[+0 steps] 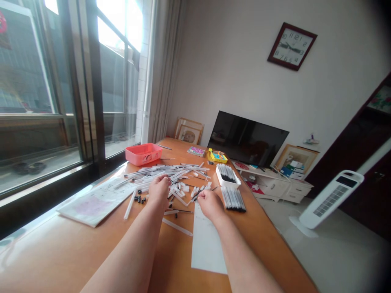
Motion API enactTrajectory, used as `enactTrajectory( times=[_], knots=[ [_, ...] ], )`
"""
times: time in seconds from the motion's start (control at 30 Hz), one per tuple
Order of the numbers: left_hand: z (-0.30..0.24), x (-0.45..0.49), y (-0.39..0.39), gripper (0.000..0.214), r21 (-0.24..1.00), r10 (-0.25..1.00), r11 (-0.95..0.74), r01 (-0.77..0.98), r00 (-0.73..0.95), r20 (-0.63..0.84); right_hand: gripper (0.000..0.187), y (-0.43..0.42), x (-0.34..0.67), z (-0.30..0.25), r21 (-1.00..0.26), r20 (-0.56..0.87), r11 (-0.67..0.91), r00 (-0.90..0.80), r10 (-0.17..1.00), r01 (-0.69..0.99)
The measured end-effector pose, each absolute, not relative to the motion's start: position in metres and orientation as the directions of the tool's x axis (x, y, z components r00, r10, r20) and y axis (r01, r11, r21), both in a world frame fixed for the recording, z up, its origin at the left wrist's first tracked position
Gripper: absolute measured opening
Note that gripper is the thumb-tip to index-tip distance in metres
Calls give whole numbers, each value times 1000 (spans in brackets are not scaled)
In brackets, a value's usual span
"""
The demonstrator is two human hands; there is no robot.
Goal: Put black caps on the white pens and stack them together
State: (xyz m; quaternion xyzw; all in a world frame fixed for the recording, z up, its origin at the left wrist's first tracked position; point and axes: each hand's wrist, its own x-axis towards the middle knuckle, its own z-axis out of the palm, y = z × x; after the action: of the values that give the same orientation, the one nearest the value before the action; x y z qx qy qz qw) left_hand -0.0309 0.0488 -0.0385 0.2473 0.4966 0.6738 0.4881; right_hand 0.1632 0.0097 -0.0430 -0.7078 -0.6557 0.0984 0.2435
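My left hand (159, 190) is closed, fingertips together, over the near side of a loose pile of clear pen barrels (161, 171). Whatever it may hold is hidden. To the right, my right hand (209, 202) is closed on a thin dark pen refill (215, 188), over the top of a white sheet of paper (207, 248). Between the hands lie clear pen caps (179, 190) and several dark refills. Small black plugs (139, 199) sit left of my left hand. A white tray (234, 184) of pens stands beyond my right hand, with a row of black-ended pens (233, 199) in front.
A red plastic basket (143, 155) stands at the far left of the wooden table (122, 260). A large booklet (97, 203) lies by the window side. Farther back are a yellow box (218, 157) and a small colourful book (196, 151). A tower fan (331, 201) stands off the right edge.
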Motion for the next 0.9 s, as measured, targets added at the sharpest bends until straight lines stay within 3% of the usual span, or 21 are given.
enactTrajectory(
  times=[0.2, 0.4, 0.6, 0.7, 0.9],
  knots=[
    [-38, -29, 47, 32, 904, 911, -38, -426, -387, -144, 16, 24, 170, -43, -409, 166, -17, 92, 982, 912],
    [-37, -27, 45, 31, 908, 915, -44, -417, -381, -131, 18, 19, 151, -40, -359, 145, 148, -101, 984, 922],
    [-39, -28, 47, 31, 908, 906, -57, -415, -404, -127, 26, 17, 135, -32, -101, 144, 331, -316, 938, 938],
    [-40, -30, 50, 32, 905, 899, -64, -420, -419, -131, 26, 18, 128, -28, -52, 145, 331, -321, 936, 942],
    [-44, -35, 55, 39, 907, 870, -71, -415, -471, -147, 17, 20, 106, -33, -73, 124, 238, -228, 966, 969]
  ],
)
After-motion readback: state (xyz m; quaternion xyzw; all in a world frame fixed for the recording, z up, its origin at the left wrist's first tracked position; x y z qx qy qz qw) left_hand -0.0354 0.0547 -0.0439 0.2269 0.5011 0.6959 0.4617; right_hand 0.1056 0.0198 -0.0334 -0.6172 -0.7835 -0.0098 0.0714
